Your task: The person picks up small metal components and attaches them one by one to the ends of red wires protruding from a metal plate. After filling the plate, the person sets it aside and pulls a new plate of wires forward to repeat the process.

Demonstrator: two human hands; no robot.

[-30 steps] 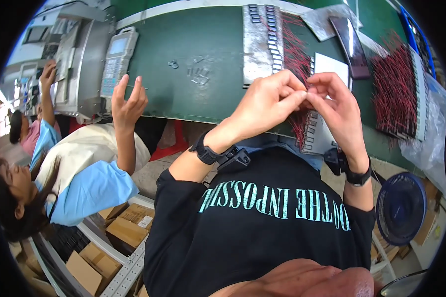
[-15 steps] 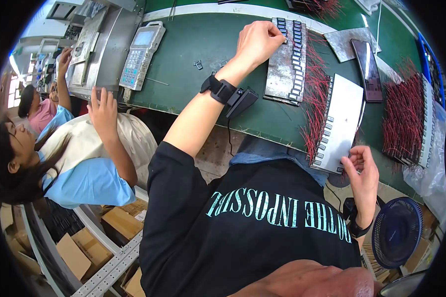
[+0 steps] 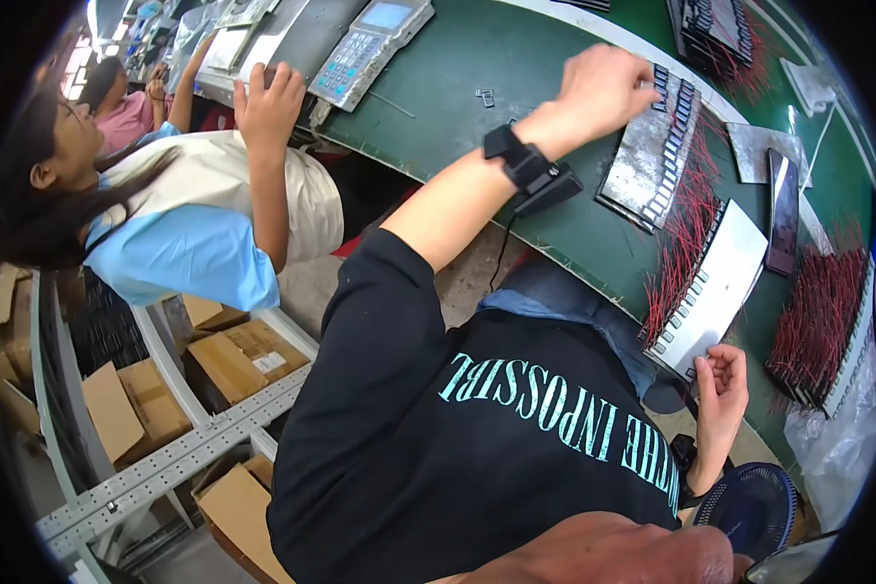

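Note:
My left hand (image 3: pixel 599 95) reaches over the far left corner of a worn metal plate (image 3: pixel 635 165). Its thumb and fingers are pinched beside a short row of small black rectangular parts (image 3: pixel 660 86); anything between the fingertips is hidden. A longer row of such parts runs down the plate's right side, with thin red wires (image 3: pixel 689 200) trailing off. Closer to me, a white plate (image 3: pixel 725 282) carries small parts along its left edge, also wired in red. My right hand (image 3: pixel 723 383) has its thumb and bent fingers closed at this plate's near corner.
A few loose black parts (image 3: pixel 485 97) and a keypad device (image 3: pixel 372 49) lie left on the green table (image 3: pixel 457 127). A phone (image 3: pixel 782 209) and a stacked bundle of red-wired parts (image 3: pixel 818 326) are at right. A co-worker (image 3: pixel 195 214) sits at left.
The whole view has swung, so the table and plates sit farther right and are tilted. My left hand stays at the metal plate's far end, and my right hand at the white plate's near corner.

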